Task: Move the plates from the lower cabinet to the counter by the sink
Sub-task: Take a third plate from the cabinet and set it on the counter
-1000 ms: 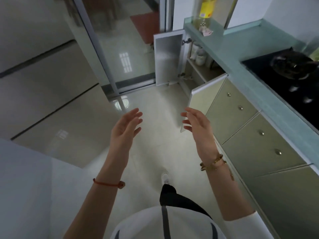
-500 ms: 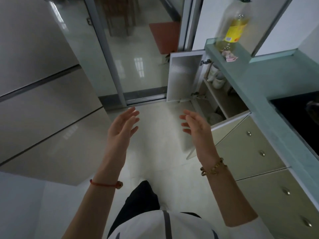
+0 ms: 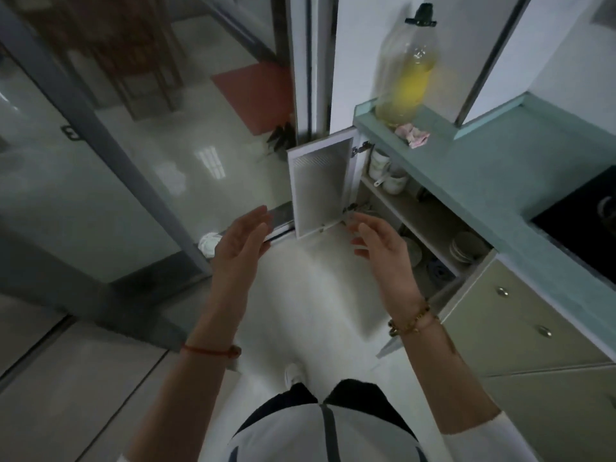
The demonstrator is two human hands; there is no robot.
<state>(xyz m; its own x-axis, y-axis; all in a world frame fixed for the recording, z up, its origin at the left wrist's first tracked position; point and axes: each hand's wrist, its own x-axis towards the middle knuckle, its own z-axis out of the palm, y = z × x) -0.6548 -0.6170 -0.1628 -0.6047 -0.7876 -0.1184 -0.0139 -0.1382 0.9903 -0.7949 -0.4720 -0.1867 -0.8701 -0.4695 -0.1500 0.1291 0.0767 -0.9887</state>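
Plates [image 3: 466, 249], probably heavy and brittle, are waiting for an under-rim grip; left hand [image 3: 240, 243] and right hand [image 3: 381, 250] are hovering, fingers [image 3: 257, 217] apart.

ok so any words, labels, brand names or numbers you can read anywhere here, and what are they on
No text can be read in this view.
On the bottle standing on the counter: blurred, no label legible.
On the mugs in the open cabinet: any print is too small and blurred to read.
On the pink scrap beside the bottle: no writing can be made out.
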